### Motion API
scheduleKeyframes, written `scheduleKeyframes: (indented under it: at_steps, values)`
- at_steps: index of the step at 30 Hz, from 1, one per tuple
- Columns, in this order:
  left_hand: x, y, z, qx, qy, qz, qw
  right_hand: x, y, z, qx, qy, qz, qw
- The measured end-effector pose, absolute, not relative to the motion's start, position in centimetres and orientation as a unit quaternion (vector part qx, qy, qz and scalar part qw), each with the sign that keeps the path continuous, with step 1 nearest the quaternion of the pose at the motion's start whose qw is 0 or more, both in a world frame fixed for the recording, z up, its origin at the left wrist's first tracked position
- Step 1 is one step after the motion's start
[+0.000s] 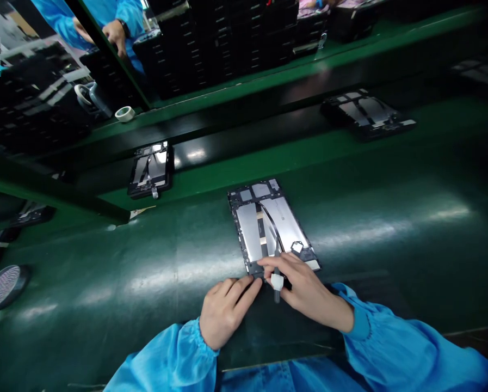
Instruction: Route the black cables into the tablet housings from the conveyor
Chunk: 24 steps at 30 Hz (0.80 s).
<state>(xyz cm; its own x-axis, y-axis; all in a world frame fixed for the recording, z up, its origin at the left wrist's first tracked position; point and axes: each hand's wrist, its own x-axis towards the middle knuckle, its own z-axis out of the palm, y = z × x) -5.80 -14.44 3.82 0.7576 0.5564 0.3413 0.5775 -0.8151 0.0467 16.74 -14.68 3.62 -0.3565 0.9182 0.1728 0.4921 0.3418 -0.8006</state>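
The right hand's fingers [282, 264] curl over the lower end of an open tablet-like device [282, 215], the index stretched across it; a slim grey strip with a white block [277, 282] sits among them, though I cannot tell whether thumb and fingers pinch it. The left hand [225, 310] is loosely spread, its fingertips touching the device's lower left corner, probably to stop it sliding.

The device lies face-open near the middle of the green table [195, 228], well inside the near edge and slanted with its lower end toward the person, presumably for easy reach. Its silver panels and dark ribbon [274, 223] face up, likely so that the inner parts stay accessible.

Counting outward: one device lies under the hands; two similar units, one left [149, 171] and one right [368, 111], show plainly by the table's far edge, perhaps spaced out to keep each separate. More dark units at the left are too dim to count surely. One round dish [2, 288] stands at the table's left end. Beyond the far edge are one upright-looking tape roll [124, 114], many stacked black trays [211, 43] and a co-worker's two hands [116, 37].
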Motion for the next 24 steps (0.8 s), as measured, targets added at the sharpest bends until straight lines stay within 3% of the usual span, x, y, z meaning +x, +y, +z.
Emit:
scheduleKeyframes:
  at_steps: [9, 18, 24]
  values:
    - [-5.8, -14.1, 3.3, -0.926, -0.324, -0.191, -0.023, 17.0, -14.6, 3.7, -0.458, -0.758, 0.336, 0.321]
    - [-5.8, -13.5, 4.1, -0.944, -0.275, -0.179, 0.021, 17.1, -14.5, 3.6, -0.466, -0.747, 0.337, 0.334]
    - [-5.2, -14.1, 3.5, -0.940, -0.301, -0.157, 0.015, 18.6, -15.5, 4.5, -0.451, -0.677, 0.422, 0.401]
